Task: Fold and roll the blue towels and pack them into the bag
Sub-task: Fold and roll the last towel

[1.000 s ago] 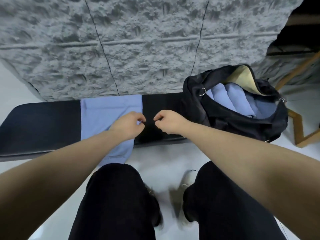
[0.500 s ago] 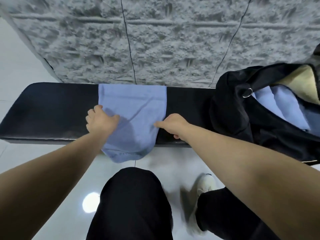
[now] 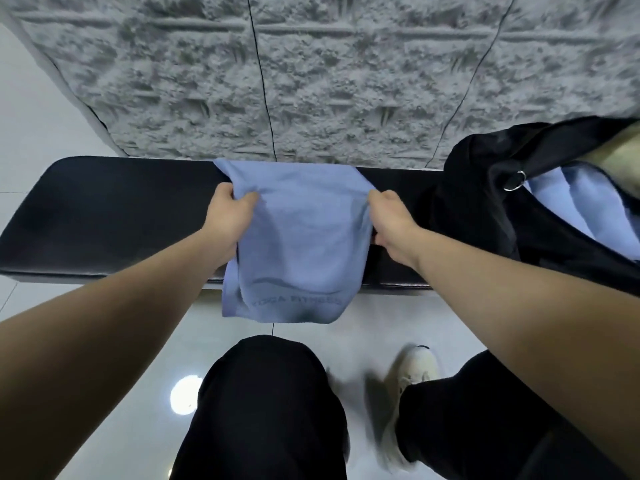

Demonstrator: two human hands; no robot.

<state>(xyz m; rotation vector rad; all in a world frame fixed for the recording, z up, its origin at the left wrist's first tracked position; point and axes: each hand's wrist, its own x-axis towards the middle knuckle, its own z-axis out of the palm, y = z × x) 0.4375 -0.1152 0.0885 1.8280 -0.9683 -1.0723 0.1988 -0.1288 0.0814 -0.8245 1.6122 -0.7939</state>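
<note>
Now both hands (image 3: 228,216) (image 3: 389,218) gripping towel (image 3: 301,244) edges.

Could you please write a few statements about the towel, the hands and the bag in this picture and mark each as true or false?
1. Both hands grip the blue towel, the left hand at its left edge and the right hand at its right edge. True.
2. The towel lies wholly on the black bench. False: its near end hangs over the bench's front edge.
3. The black bag stands open at the right end of the bench with blue towels inside. True.
4. The towel in the hands is already rolled up. False: it is spread out, not rolled.
</note>
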